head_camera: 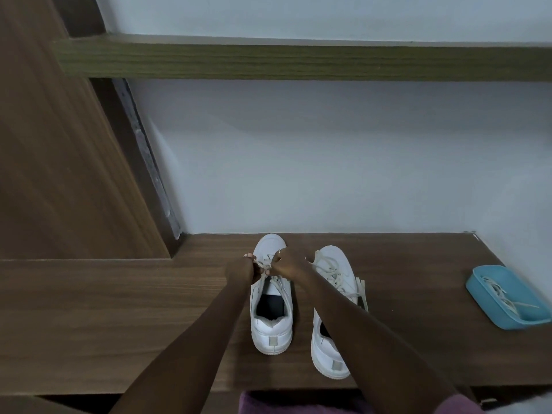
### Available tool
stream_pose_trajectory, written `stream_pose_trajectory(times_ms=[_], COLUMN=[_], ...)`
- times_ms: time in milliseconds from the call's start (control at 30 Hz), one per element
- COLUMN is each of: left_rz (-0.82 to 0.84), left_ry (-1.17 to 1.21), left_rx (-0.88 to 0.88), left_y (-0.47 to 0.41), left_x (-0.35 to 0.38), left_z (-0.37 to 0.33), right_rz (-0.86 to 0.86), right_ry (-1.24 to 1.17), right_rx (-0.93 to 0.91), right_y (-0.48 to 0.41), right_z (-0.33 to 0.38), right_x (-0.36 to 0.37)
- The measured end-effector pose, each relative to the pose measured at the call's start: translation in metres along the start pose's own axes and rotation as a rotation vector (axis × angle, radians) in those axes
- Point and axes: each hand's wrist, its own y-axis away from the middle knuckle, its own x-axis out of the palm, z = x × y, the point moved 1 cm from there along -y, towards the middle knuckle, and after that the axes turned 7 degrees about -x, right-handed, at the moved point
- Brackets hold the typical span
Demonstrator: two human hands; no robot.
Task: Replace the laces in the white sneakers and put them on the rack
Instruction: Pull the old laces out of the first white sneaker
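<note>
Wooden bench (119,309) | left hand (240,270), right hand (289,265) pinch lace (265,265) at 9 o'clock sneaker (271,333) | 3 o'clock sneaker (328,354) looks laced | racking pending

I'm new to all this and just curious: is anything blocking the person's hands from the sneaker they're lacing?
Nothing visible does. The left hand and right hand pinch the lace over the left sneaker. The other sneaker stands beside it, under the right forearm, and the blue tray sits far right.
</note>
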Motion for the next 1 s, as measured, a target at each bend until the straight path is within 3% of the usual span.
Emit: stream_pose_trajectory(times_ms=[200,300,400,500,567,667,733,900,1000], left_rz=[0.031,-0.058,-0.154,-0.302,-0.304,-0.225,-0.224,-0.268,-0.291], left_ry=[0.313,0.204,-0.252,-0.655,-0.847,-1.482,-1.718,-1.643,-1.423], left_rx=[-0.102,-0.109,0.024,0.343,0.578,0.644,0.618,0.557,0.514], left_y=[-0.015,-0.017,-0.006,0.012,0.016,0.016,0.014,0.008,0.011], left_x=[-0.007,-0.018,-0.027,-0.026,-0.019,-0.005,0.0,0.006,-0.001], left_z=[-0.009,-0.014,-0.02,-0.023,-0.024,-0.02,-0.016,-0.009,-0.005], right_rz=[-0.019,0.011,0.025,-0.034,-0.138,-0.174,-0.086,-0.047,-0.063], right_ry=[-0.062,-0.006,-0.087,-0.221,-0.227,-0.186,-0.147,-0.216,-0.323], right_rx=[-0.012,-0.035,-0.024,0.04,0.078,0.108,0.116,0.157,0.228], right_y=[-0.002,-0.003,-0.006,-0.01,-0.013,-0.012,-0.009,0.0,0.0], right_z=[-0.006,-0.002,-0.003,-0.006,-0.011,-0.016,-0.014,-0.008,-0.008], right_x=[0.002,0.003,0.006,0.009,0.01,0.012,0.014,0.012,0.012])
